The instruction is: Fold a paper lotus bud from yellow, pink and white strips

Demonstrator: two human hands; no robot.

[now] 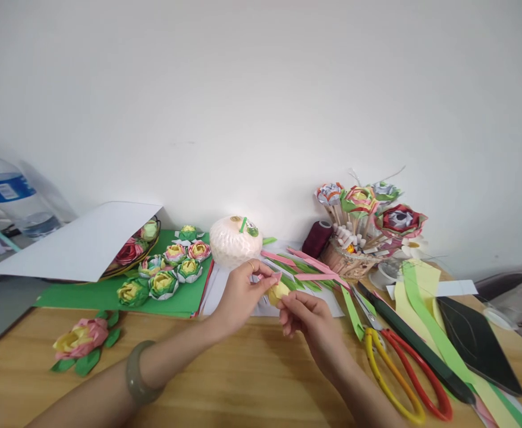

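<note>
With the yellow paper bud (277, 292) as landmark, both hands pinch it; scissors (379, 333) lie to its right, finished paper flowers (163, 284) to its left, the wrapped fruit (235, 242) behind it.

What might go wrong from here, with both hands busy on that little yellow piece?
The yellow paper piece is pinched in the fingertips of the left hand and right hand, so a hard squeeze could crease it.
The scissors lie close to the right forearm; a sideways sweep might knock them.
The loose pink strips lie just beyond the hands and could get brushed out of place.
</note>
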